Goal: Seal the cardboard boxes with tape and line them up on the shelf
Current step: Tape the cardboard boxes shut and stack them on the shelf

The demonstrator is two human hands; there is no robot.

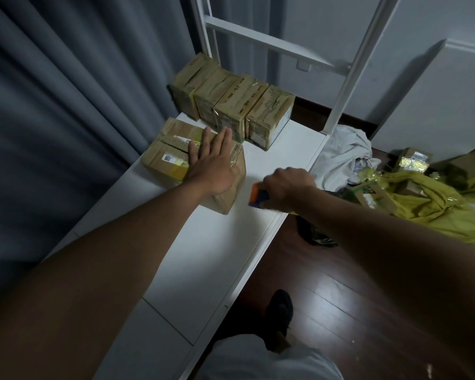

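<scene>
While the flat left hand (pixel 214 163) presses the cardboard box (pixel 176 157), the right hand (pixel 285 186) grips a tape dispenser (pixel 259 199).

The right hand (pixel 285 187) is motion-blurred, and its fingers cover most of the orange-and-blue tool (pixel 258 199). The left hand (pixel 214 163) hides part of the near box's (pixel 173 154) top. Labels on the four boxes (pixel 231 111) at 12 o'clock are unreadable.

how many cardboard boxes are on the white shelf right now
5: four taped boxes stand in a row at the far end, and one box lies nearer under the left hand.
</scene>
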